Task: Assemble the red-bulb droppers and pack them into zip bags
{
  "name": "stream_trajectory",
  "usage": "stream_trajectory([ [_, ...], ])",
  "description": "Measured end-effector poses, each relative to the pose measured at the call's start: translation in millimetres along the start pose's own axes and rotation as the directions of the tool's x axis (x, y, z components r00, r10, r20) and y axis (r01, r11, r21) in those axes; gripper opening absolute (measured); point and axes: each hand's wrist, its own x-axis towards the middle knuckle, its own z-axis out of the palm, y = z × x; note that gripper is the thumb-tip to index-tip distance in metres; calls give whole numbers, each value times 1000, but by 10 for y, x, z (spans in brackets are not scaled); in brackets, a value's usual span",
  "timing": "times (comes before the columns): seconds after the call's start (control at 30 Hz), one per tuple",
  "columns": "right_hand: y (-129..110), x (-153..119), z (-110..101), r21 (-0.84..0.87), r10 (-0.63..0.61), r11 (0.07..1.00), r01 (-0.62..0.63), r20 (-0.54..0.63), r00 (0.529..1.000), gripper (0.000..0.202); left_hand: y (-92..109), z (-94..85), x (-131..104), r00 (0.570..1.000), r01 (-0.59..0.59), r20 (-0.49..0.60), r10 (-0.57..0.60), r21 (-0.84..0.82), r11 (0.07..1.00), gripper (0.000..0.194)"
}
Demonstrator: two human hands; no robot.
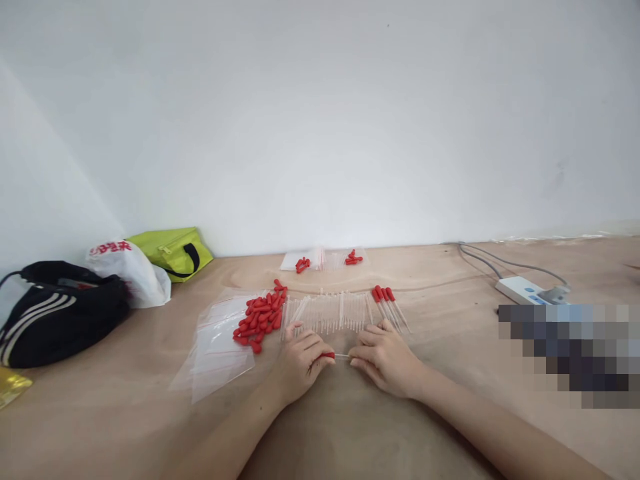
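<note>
Pinching red bulb (pixel 329 355), left hand (pixel 301 360) seemingly curled.

You have room right, between the red-topped droppers (pixel 385 297) and power strip (pixel 520 290); red bulbs (pixel 262 317) crowd the left.

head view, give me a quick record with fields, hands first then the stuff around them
left hand: pinches a red bulb
right hand: grips a clear tube lined up with that bulb
beyond hands: row of clear tubes
left of row: pile of red bulbs, partly on clear bags
right of row: three bulb-topped tubes
back left: yellow-green bag
right side: power strip
</note>
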Motion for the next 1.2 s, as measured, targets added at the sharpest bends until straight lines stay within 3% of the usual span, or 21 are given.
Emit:
stream_trajectory([
  [0.1,59,-4,-55,-40,-12,999,12,-6,1000,22,-41,-2,-15,999,41,-33,-41,17,999,11],
  [0.2,238,-6,-79,28,166,986,-164,-134,977,24,-72,-5,-29,967,233,-116,-228,26,972,43],
  [0.23,318,-8,-78,76,277,961,-267,-199,940,26,-78,-6,-32,950,288,-130,-284,18,957,52],
  [0.3,477,-15,-63,171,507,862,-477,-306,806,30,-84,-2,-35,934,338,-125,-336,-6,941,58],
  [0.37,600,-28,-38,196,657,750,-632,-334,676,30,-85,9,-35,938,330,-106,-331,-26,943,57],
  [0.47,684,-52,2,135,739,655,-743,-316,595,29,-83,24,-34,947,306,-87,-309,-40,951,52],
  [0.67,710,-79,42,64,768,621,-781,-248,591,27,-75,15,-26,948,310,-59,-312,-48,950,45],
  [0.83,717,-93,49,33,741,639,-769,-293,604,27,-68,1,-12,943,328,-38,-329,-31,944,43],
  [0.97,646,-32,75,-9,669,704,-710,-327,667,26,-43,-5,11,941,338,-19,-338,0,941,37],
  [1.07,575,89,96,-72,629,733,-676,-306,715,27,-21,11,34,932,363,-37,-361,68,929,33],
  [1.2,537,280,106,-152,685,675,-722,-235,690,28,-92,-32,71,903,429,-157,-400,283,858,16],
])
